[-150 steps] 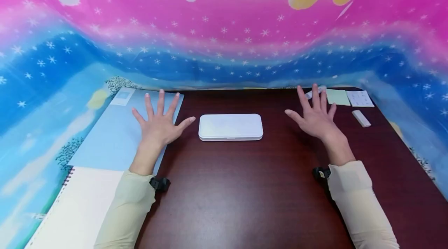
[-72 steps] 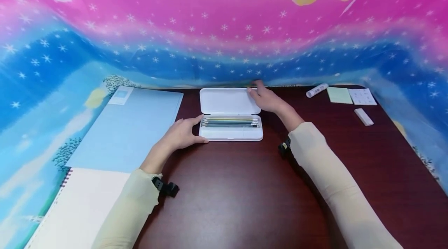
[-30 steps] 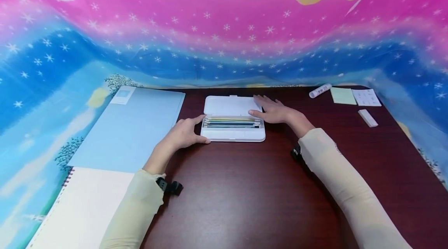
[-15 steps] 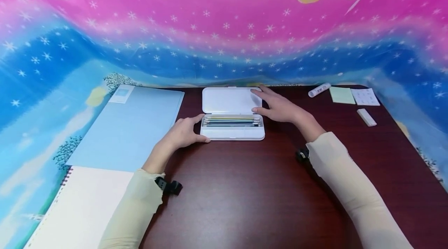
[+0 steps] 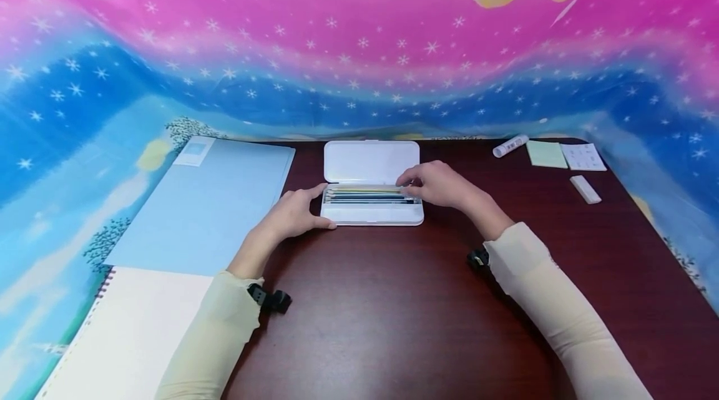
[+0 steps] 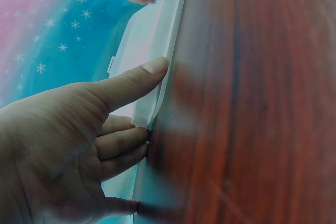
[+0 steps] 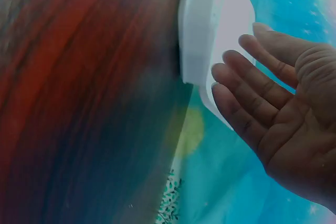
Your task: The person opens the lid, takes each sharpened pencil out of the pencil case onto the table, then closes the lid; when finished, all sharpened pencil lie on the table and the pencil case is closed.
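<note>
Centrally on the dark wooden table [image 5: 393,312] lies a white pencil case [image 5: 372,183], its lid folded back flat toward the far edge and a row of pencils [image 5: 365,195] lying lengthwise in the near tray. The left hand [image 5: 293,214] grips the case's left end: in the left wrist view its thumb [image 6: 134,80] lies straight along the front rim while the other fingers curl against the end wall. The right hand [image 5: 435,183] rests over the right end of the tray, fingers bent down onto the pencil ends; whether they pinch a pencil cannot be told, and the right wrist view shows the fingers [image 7: 247,85] only loosely spread beside the case.

Left of the case a blue folder [image 5: 208,203] overlaps a spiral notebook [image 5: 132,331] at the table's left edge. Bare wood spreads in front of the case. Well apart at the far right corner sit a glue stick [image 5: 510,145], a green note pad [image 5: 547,154], a white card [image 5: 584,156] and an eraser [image 5: 585,189].
</note>
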`<control>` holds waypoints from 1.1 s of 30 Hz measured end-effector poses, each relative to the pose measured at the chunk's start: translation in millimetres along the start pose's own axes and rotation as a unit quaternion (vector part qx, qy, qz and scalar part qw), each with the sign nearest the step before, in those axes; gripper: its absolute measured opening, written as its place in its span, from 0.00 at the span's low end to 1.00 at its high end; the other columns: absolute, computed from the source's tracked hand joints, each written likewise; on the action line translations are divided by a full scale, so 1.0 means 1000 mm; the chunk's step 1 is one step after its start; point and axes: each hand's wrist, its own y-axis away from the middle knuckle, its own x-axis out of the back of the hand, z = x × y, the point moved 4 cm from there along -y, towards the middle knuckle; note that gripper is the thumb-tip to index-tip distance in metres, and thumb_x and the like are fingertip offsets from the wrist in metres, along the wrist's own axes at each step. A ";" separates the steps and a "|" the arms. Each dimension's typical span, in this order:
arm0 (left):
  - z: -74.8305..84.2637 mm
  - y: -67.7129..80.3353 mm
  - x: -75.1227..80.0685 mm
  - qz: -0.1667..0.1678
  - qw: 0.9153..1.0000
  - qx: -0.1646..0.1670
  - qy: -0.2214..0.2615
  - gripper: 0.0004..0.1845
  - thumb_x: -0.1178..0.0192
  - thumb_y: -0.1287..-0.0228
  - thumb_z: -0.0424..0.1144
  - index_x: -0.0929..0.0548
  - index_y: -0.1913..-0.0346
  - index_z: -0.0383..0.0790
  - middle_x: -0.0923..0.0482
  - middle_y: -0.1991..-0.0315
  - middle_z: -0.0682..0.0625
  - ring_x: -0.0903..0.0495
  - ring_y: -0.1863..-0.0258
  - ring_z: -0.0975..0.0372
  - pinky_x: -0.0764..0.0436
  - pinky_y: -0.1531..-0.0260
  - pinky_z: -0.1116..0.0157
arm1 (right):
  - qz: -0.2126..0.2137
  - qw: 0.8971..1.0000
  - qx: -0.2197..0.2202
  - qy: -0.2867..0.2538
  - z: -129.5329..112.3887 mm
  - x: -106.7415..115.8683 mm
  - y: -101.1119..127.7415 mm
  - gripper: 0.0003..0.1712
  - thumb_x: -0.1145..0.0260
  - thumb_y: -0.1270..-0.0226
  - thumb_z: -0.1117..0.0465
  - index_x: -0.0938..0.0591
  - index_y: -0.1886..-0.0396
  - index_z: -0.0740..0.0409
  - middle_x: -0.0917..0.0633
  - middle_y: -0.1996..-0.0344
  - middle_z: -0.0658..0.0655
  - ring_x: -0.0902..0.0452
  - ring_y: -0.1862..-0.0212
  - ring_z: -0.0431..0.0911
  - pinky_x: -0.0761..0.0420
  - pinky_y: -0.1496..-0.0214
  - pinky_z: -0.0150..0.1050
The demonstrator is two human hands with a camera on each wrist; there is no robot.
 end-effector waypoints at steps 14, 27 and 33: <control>0.003 0.001 -0.001 -0.004 1.000 -0.005 -0.004 0.53 0.25 0.45 0.58 0.39 0.20 0.46 0.25 0.31 0.39 0.28 0.32 0.43 0.28 0.34 0.45 | -0.050 0.996 -0.018 0.069 -0.004 -0.016 -0.014 0.12 0.34 0.28 0.59 0.11 0.49 0.51 0.11 0.53 0.52 0.20 0.57 0.47 0.19 0.47 0.47; 0.001 0.002 -0.002 -0.001 1.000 -0.006 -0.001 0.53 0.25 0.45 0.58 0.39 0.20 0.45 0.26 0.30 0.40 0.28 0.31 0.44 0.31 0.31 0.43 | -0.036 0.997 -0.030 0.061 -0.004 -0.014 -0.013 0.05 0.34 0.27 0.58 0.13 0.58 0.49 0.13 0.61 0.49 0.24 0.63 0.45 0.22 0.57 0.42; 0.001 0.002 0.000 0.003 1.000 -0.008 -0.003 0.53 0.25 0.45 0.57 0.40 0.20 0.45 0.26 0.30 0.40 0.27 0.31 0.45 0.33 0.30 0.43 | -0.006 0.998 -0.026 0.054 -0.001 -0.004 -0.007 0.07 0.33 0.28 0.58 0.11 0.55 0.49 0.11 0.60 0.48 0.22 0.63 0.44 0.20 0.57 0.43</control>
